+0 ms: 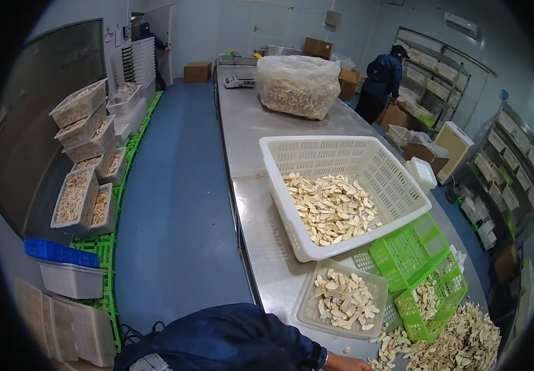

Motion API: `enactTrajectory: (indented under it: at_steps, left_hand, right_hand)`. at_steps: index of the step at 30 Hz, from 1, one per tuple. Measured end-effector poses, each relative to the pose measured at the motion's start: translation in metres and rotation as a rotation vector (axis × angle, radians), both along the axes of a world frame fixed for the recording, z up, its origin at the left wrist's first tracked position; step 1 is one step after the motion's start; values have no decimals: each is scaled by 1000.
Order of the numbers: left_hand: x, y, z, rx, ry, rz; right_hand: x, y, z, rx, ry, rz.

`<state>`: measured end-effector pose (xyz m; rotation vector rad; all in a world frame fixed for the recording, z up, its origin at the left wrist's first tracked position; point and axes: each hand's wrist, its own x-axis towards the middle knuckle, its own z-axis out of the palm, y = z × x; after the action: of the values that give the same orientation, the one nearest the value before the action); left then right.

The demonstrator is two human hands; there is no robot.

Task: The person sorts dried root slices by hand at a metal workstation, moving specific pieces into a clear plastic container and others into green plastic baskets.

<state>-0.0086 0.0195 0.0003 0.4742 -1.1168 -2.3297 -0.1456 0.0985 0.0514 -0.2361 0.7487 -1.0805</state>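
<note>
Steel table (248, 142), white crate (316, 151) w/ pale slices, green baskets (424, 272)

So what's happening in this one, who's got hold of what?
A person in a dark blue sleeve leans over a long steel table, one hand at the lower edge beside a loose heap of pale dried slices. Whether it grips anything cannot be told, and the other hand is out of view. Nearby stand a small clear tray of slices, two green baskets and a large white crate partly filled with slices. Another person works at boxes in the back.
</note>
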Motion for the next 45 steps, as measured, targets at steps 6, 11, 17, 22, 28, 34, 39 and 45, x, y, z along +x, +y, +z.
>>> enactTrajectory:
  at_steps: [6,11,17,22,28,34,39,45]
  left_hand:
    - [-1,0,-7,71,15,-5]
    - [4,4,9,190,38,83]
    - [-11,-20,-39,195,163,29]
    - [8,-16,11,22,-48,56]
    - [-16,-17,-51,236,112,141]
    - [-5,-8,-40,260,98,123]
    - [10,-38,-24,367,203,120]
    - [1,-40,-8,456,154,141]
  right_hand:
    - [51,14,57,-519,1095,-57]
    - [-12,-1,-13,-128,421,-71]
    - [-8,-11,-1,-94,725,-32]
    - [-10,-10,1,-55,835,23]
    - [3,-5,-20,-101,964,4]
    - [3,0,-29,-169,911,-118]
    - [5,-34,-14,-184,919,-171]
    - [-9,-37,-16,-109,845,-264]
